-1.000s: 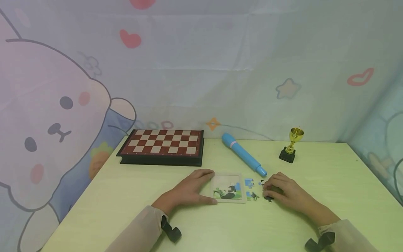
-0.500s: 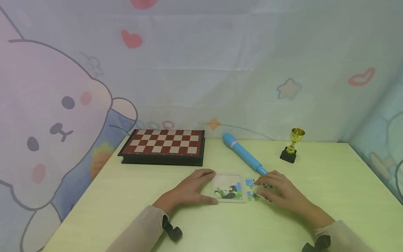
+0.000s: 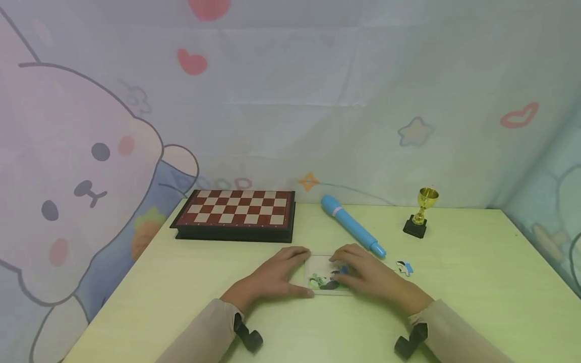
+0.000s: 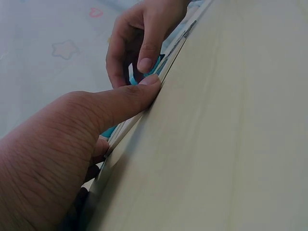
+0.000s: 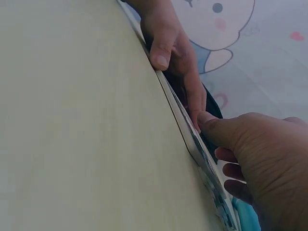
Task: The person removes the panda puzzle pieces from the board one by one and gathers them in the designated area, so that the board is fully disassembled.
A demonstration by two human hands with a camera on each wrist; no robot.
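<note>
the puzzle tray (image 3: 320, 276) lies on the green table (image 3: 454, 302) in front of the chessboard (image 3: 236, 207). our left hand (image 3: 272, 276) grips its left edge; our right hand (image 3: 367, 275) pinches a blue puzzle piece (image 4: 153, 67) over it.

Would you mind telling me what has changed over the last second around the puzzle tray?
The right hand moved left from the loose pieces onto the puzzle tray, its fingers now over the picture. Most of the loose pieces beside the tray are gone; one piece lies apart to the right. The left hand stayed holding the tray's left edge. Chessboard, blue pen and trophy are unmoved.
</note>
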